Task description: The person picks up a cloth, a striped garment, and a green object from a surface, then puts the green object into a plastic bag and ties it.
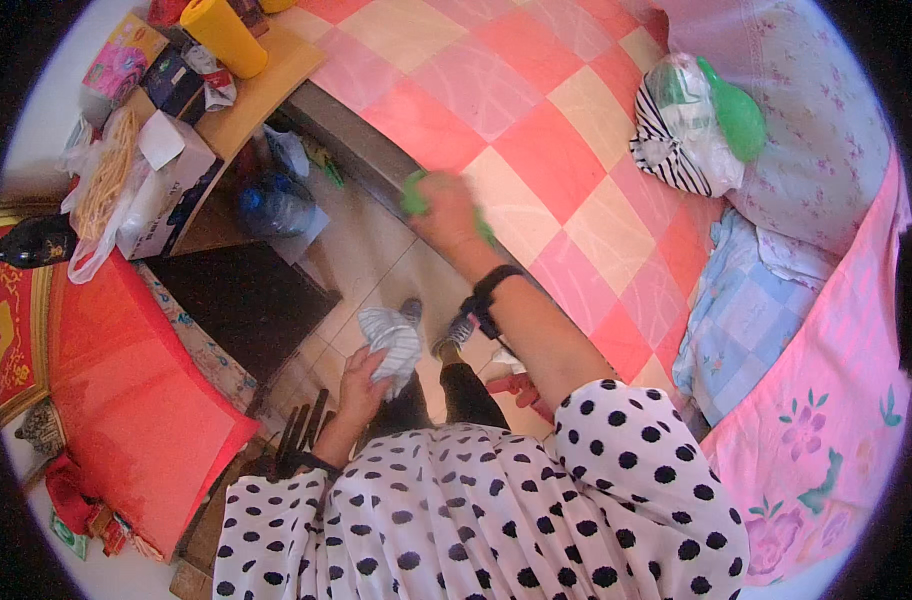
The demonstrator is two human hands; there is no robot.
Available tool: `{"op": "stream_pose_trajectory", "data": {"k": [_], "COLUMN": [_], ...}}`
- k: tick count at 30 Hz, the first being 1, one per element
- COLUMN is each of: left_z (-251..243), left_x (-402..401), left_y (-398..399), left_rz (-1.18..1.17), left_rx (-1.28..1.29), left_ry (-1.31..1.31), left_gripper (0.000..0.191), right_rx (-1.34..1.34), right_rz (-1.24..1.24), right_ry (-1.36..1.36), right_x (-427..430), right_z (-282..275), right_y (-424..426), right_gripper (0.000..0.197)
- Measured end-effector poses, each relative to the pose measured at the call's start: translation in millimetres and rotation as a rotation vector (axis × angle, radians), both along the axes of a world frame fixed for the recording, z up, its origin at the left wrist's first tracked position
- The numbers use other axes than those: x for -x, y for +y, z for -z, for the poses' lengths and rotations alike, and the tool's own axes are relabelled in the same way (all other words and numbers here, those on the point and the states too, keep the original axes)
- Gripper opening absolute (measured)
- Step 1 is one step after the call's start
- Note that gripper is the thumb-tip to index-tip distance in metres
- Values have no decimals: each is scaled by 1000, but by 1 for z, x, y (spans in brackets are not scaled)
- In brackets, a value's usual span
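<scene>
My left hand (362, 384) grips a bunched white-and-grey striped cloth (392, 345), held above the tiled floor near my feet. My right hand (445, 214) reaches forward over the edge of a bed with a red, pink and cream checked sheet (523, 169). A blurred green cloth-like thing (413, 196) shows at the fingers of that hand, against the dark bed rail (351, 142). More green shows on the far side of the hand; its full shape is hidden.
At the left, a wooden desk (276, 82) bears boxes, a yellow cylinder (225, 37) and a plastic bag (107, 195). Below it are clear plastic bottles (276, 206). A dark bottle (36, 241) lies farther left. A plastic bag with green and striped items (692, 124) and folded blue bedding (748, 315) are on the bed.
</scene>
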State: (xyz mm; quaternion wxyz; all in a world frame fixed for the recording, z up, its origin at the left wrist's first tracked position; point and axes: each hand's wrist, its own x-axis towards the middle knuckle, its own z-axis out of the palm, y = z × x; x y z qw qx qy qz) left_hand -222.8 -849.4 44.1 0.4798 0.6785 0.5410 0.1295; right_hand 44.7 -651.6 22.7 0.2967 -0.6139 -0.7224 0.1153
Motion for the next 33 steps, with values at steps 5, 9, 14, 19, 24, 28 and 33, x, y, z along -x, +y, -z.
{"op": "stream_pose_trajectory", "data": {"k": [5,9,14,19,24,28,33], "left_z": [23,-42,-50,-142,-164,-143,-99], "left_x": [20,16,-77,-224,-271,-266,-230], "left_y": [-13,32,113,163,130,98,168], "left_rz": [-76,-200,-267,107,416,119,-271], "left_rx": [-5,-82,-369,-770,-340,-74,186], "left_ry": [-66,26,-107,-159,-715,-656,-838], "left_gripper": [52,45,49,69,70,68,58], "right_rx": [295,678,592,487,302,453,263], "right_rz": [-258,-229,32,93,230,202,240], "right_ry": [329,924,1021,980,1242,1336,191], "right_x": [59,-17,-121,-170,-166,-138,-133], "right_z": [-19,-108,-157,-188,-176,-162,-165], "right_y": [-62,-106,-173,-196,-190,-159,-128], "right_gripper": [41,53,59,65,76,79,73]}}
